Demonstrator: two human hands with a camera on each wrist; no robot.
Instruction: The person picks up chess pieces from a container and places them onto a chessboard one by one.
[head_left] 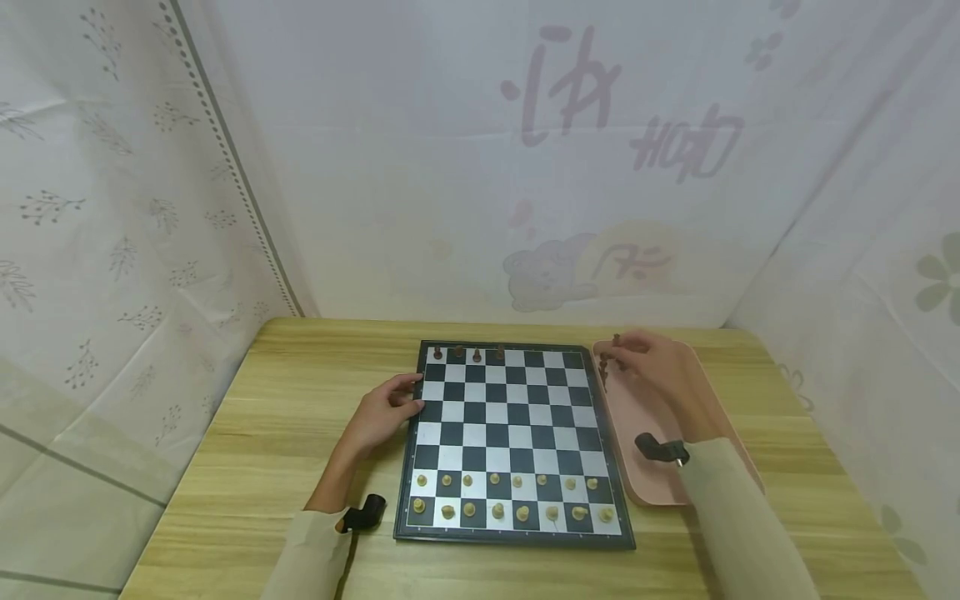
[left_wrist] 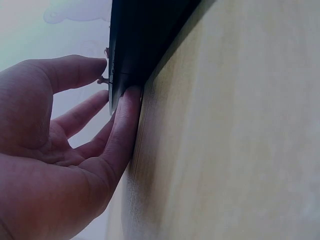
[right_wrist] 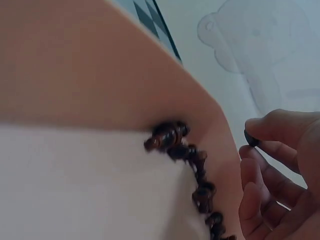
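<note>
My right hand point(head_left: 658, 364) is raised over the far end of the pink tray point(head_left: 652, 467), pinching a dark brown chess piece point(right_wrist: 251, 139) between thumb and finger. Which piece it is cannot be told. Below it, several brown chess pieces point(right_wrist: 202, 196) lie heaped along the tray wall. My left hand point(head_left: 381, 417) touches the left edge of the chessboard point(head_left: 517, 414); its fingers point(left_wrist: 125, 120) press against the dark side of the board. Several brown pieces point(head_left: 477, 356) stand at the left of the far row. Two near rows hold cream pieces point(head_left: 498, 510).
The wooden table point(head_left: 292, 417) bears the board, with the tray close along its right side. A printed white cloth point(head_left: 450, 167) hangs behind the table and at both sides. Each wrist wears a small black camera.
</note>
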